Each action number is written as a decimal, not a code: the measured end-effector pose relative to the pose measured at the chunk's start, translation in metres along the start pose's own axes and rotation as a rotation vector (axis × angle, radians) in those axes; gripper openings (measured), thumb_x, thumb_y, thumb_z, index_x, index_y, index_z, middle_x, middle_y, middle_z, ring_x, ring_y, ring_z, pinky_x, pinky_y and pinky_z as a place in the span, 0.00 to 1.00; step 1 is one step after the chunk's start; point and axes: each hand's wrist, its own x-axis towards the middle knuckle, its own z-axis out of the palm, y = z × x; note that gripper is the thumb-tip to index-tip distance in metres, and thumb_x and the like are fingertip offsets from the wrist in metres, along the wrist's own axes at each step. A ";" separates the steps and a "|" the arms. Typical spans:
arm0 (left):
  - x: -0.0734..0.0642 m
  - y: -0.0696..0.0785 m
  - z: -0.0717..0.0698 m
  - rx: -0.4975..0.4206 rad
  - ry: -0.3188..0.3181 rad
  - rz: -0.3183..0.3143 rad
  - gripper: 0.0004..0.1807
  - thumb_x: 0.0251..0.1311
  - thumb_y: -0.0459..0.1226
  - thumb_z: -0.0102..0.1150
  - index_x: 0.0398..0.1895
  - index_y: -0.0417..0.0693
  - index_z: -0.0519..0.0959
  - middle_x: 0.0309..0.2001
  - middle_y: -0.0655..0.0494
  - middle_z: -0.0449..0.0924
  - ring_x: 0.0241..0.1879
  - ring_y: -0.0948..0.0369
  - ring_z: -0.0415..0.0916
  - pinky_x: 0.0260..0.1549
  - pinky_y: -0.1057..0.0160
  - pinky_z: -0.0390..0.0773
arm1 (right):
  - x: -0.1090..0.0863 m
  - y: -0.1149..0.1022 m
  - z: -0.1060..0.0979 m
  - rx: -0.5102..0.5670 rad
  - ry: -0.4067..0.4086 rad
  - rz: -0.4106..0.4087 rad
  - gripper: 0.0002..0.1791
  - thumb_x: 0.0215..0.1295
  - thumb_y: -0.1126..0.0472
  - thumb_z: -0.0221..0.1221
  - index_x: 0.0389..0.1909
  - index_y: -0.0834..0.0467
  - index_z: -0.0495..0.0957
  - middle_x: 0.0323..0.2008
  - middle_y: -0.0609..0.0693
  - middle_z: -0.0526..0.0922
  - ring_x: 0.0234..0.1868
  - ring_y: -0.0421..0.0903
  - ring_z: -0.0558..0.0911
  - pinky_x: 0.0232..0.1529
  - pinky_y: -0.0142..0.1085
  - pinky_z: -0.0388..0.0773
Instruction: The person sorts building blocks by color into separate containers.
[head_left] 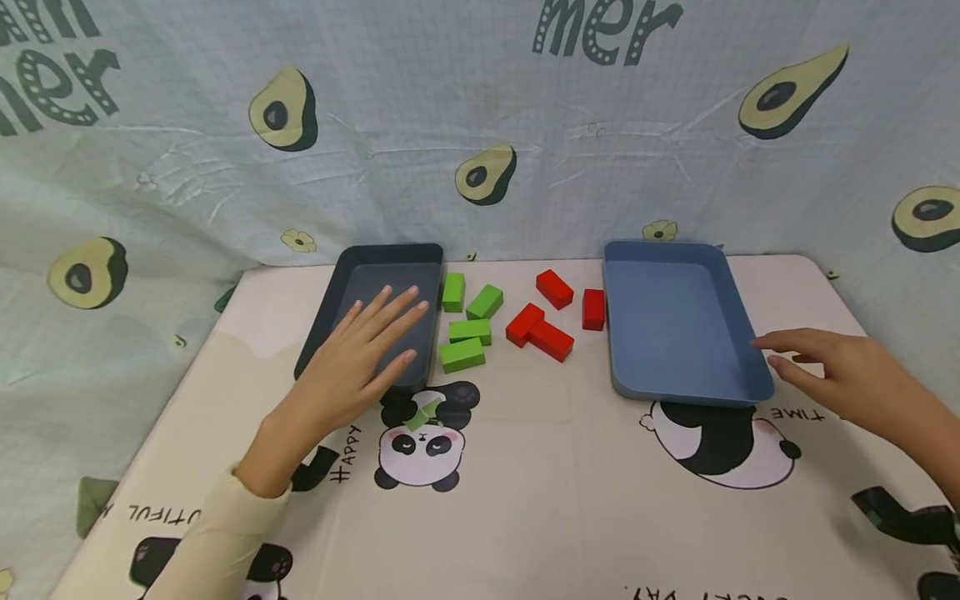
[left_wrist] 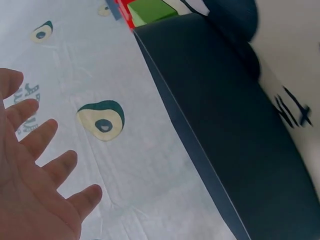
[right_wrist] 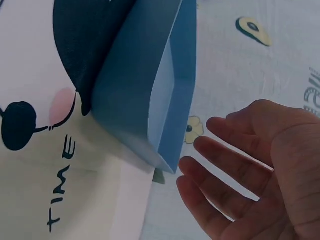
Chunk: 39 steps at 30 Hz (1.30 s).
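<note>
My left hand [head_left: 352,362], fingers spread and straight, hovers over the dark tray [head_left: 333,293] and holds nothing. In the left wrist view that hand [left_wrist: 37,175] appears beside the outer wall of the dark tray [left_wrist: 210,115]. My right hand [head_left: 840,375] is at the right edge of the blue tray [head_left: 675,325], fingers loosely bent around nothing. The right wrist view has this hand [right_wrist: 250,175] next to the corner of the blue tray [right_wrist: 130,90]. Between the trays lie several green blocks [head_left: 462,355] and several red blocks [head_left: 551,340].
A cloth printed with pandas covers the table [head_left: 525,500]. Behind it hangs a pale curtain [head_left: 420,108] with avocado prints. The green blocks lie close to the dark tray's right side; one red block [head_left: 593,310] is beside the blue tray's left wall.
</note>
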 end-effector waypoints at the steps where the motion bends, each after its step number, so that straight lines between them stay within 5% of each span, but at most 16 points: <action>1: 0.002 0.001 0.001 -0.016 0.000 0.003 0.33 0.76 0.48 0.51 0.81 0.59 0.58 0.81 0.59 0.52 0.80 0.50 0.47 0.76 0.39 0.49 | 0.002 0.002 0.000 0.018 -0.005 0.004 0.17 0.62 0.68 0.67 0.53 0.60 0.83 0.49 0.67 0.85 0.37 0.64 0.87 0.29 0.50 0.84; 8: 0.017 0.006 0.004 -0.119 -0.013 0.013 0.33 0.75 0.44 0.54 0.80 0.56 0.59 0.81 0.58 0.52 0.79 0.49 0.48 0.76 0.40 0.51 | 0.012 0.021 0.007 0.139 -0.050 0.093 0.19 0.67 0.64 0.66 0.57 0.63 0.81 0.53 0.72 0.81 0.43 0.69 0.85 0.35 0.59 0.84; 10: 0.021 0.007 0.005 -0.146 -0.031 0.010 0.33 0.75 0.43 0.54 0.80 0.55 0.59 0.81 0.58 0.52 0.79 0.50 0.48 0.76 0.42 0.51 | 0.015 0.026 0.010 0.164 -0.060 0.105 0.21 0.67 0.62 0.66 0.59 0.63 0.79 0.55 0.71 0.80 0.46 0.68 0.84 0.36 0.53 0.86; 15: 0.032 0.010 0.007 -0.201 -0.064 0.003 0.32 0.76 0.43 0.54 0.80 0.55 0.59 0.80 0.60 0.52 0.80 0.54 0.47 0.76 0.44 0.54 | 0.023 0.037 0.017 0.253 -0.079 0.099 0.26 0.65 0.64 0.69 0.63 0.61 0.76 0.60 0.67 0.76 0.47 0.47 0.85 0.36 0.18 0.79; 17: 0.036 0.010 0.008 -0.222 -0.072 0.002 0.33 0.76 0.43 0.54 0.80 0.55 0.59 0.80 0.60 0.53 0.80 0.56 0.47 0.75 0.44 0.56 | 0.024 0.041 0.019 0.327 -0.082 0.091 0.29 0.63 0.67 0.69 0.65 0.63 0.74 0.61 0.67 0.72 0.46 0.30 0.81 0.37 0.12 0.73; 21: 0.042 0.011 0.010 -0.262 -0.093 -0.003 0.33 0.75 0.41 0.55 0.80 0.56 0.59 0.80 0.61 0.53 0.80 0.58 0.47 0.74 0.44 0.58 | 0.027 0.049 0.025 0.431 -0.057 0.032 0.34 0.60 0.74 0.68 0.68 0.67 0.70 0.63 0.61 0.70 0.48 0.12 0.67 0.41 0.10 0.70; 27: 0.048 0.011 0.015 -0.302 -0.112 -0.001 0.33 0.76 0.42 0.53 0.81 0.58 0.58 0.80 0.60 0.54 0.78 0.58 0.52 0.74 0.45 0.59 | 0.029 0.062 0.035 0.453 -0.060 -0.051 0.30 0.58 0.75 0.69 0.62 0.71 0.75 0.63 0.21 0.62 0.56 0.12 0.64 0.45 0.09 0.69; 30: 0.050 0.009 0.018 -0.330 -0.114 -0.005 0.33 0.76 0.41 0.53 0.80 0.56 0.58 0.79 0.59 0.55 0.78 0.56 0.54 0.74 0.46 0.59 | 0.029 0.068 0.038 0.470 -0.090 -0.078 0.28 0.59 0.74 0.69 0.62 0.70 0.76 0.67 0.22 0.61 0.60 0.13 0.62 0.48 0.09 0.68; 39: 0.061 0.012 0.027 -0.458 -0.167 -0.023 0.32 0.76 0.39 0.54 0.80 0.55 0.59 0.79 0.56 0.58 0.76 0.56 0.58 0.73 0.47 0.61 | 0.025 0.079 0.043 0.606 -0.237 0.018 0.37 0.66 0.70 0.64 0.76 0.59 0.65 0.81 0.40 0.48 0.70 0.19 0.55 0.55 0.12 0.63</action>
